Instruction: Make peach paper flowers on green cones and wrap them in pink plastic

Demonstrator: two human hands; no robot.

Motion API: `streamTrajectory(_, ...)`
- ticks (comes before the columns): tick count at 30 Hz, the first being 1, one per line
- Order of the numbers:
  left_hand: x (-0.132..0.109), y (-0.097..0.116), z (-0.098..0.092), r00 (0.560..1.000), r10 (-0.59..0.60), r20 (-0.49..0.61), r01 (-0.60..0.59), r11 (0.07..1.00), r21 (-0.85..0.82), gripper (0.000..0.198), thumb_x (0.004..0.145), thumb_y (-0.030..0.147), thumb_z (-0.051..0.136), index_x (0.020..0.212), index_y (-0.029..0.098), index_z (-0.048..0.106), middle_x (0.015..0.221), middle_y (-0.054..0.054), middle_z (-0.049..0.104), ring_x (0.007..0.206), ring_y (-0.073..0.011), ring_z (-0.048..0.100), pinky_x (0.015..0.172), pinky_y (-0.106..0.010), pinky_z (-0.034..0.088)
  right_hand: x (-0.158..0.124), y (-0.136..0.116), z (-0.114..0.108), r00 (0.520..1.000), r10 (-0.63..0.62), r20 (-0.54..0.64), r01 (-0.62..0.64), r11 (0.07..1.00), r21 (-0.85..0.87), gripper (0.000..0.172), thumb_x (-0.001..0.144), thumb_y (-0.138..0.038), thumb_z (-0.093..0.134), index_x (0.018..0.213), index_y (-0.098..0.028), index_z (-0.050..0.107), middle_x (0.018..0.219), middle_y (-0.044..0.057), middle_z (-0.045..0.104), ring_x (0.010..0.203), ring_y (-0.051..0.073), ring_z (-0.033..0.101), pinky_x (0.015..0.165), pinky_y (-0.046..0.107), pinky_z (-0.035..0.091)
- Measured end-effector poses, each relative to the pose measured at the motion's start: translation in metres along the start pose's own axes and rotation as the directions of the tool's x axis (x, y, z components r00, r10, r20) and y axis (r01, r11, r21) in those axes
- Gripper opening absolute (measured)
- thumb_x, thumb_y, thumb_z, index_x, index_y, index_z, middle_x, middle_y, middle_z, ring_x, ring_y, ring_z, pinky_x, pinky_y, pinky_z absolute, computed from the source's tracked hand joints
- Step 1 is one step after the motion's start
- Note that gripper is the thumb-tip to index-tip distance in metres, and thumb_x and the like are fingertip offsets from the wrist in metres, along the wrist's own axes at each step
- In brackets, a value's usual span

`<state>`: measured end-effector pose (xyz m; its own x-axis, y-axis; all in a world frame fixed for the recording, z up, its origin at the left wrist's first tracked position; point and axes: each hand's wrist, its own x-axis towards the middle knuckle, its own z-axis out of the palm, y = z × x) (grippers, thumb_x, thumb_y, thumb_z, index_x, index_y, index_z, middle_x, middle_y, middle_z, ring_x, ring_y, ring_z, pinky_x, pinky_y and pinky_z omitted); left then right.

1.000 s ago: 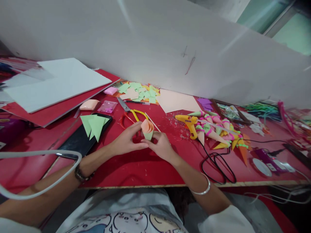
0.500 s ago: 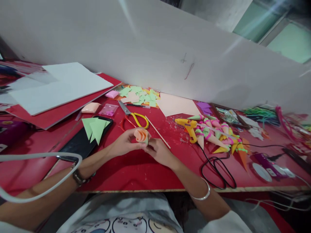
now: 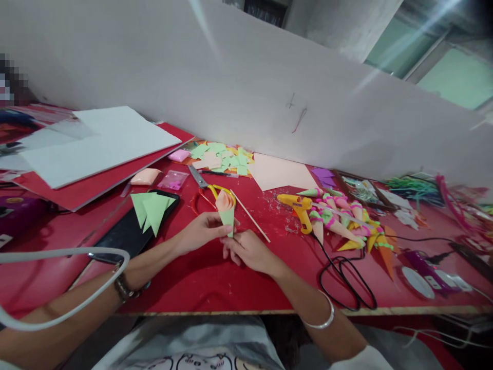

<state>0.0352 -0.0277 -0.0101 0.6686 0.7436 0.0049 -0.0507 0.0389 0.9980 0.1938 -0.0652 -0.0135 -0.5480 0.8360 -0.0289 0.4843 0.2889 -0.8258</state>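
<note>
My left hand (image 3: 206, 229) pinches a small green paper cone (image 3: 227, 220) topped with a peach ruffled swirl (image 3: 224, 200). The cone stands nearly upright, its point down. My right hand (image 3: 248, 250) is at the cone's lower tip, fingers curled around it and partly hidden. Just behind the cone lie scissors (image 3: 213, 191) with red and yellow handles, partly covered by it. A thin pale stick (image 3: 250, 216) lies to the right of the cone. Green paper triangles (image 3: 153, 209) rest on a black phone-like slab (image 3: 134, 231) left of my hands.
A yellow glue gun (image 3: 298, 208) with a looped black cord lies right, beside a pile of finished cones (image 3: 342, 213). Cut paper pieces (image 3: 223, 156) and a peach sheet (image 3: 281, 172) lie along the wall. White boards (image 3: 100, 146) sit back left; a purple power strip (image 3: 429, 272) at right.
The cone has tilted upright, so its green side now shows below the peach swirl. My right hand has shifted down to its tip. The view has shifted slightly.
</note>
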Motion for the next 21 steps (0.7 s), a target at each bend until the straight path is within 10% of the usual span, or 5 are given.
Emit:
streamTrajectory(15, 0.002, -0.002, -0.004, 0.952, -0.031, -0.303, 0.044, 0.998, 0.036, 0.032, 0.069, 0.044, 0.059, 0.071, 0.011, 0.059, 0.053, 0.002, 0.054, 0.049, -0.0088, 0.048, 0.050, -0.020, 0.041, -0.001, -0.003, -0.001, 0.998, 0.029, -0.051, -0.023, 0.993, 0.114, 0.031, 0.086, -0.028, 0.036, 0.070, -0.015, 0.059, 0.048, -0.005, 0.046, 0.044, 0.007, 0.043, 0.047, 0.018, 0.033)
streamTrajectory(21, 0.005, -0.005, -0.013, 0.947, 0.017, -0.322, 0.041, 0.984, 0.172, 0.032, 0.073, 0.044, 0.054, 0.078, 0.013, 0.058, 0.064, 0.000, 0.056, 0.059, -0.0116, 0.051, 0.059, -0.023, 0.044, 0.001, 0.001, -0.002, 0.968, -0.047, -0.247, 0.049, 0.999, 0.001, 0.015, 0.074, -0.008, 0.038, 0.082, -0.020, 0.045, 0.070, -0.003, 0.049, 0.062, 0.010, 0.047, 0.058, 0.020, 0.036)
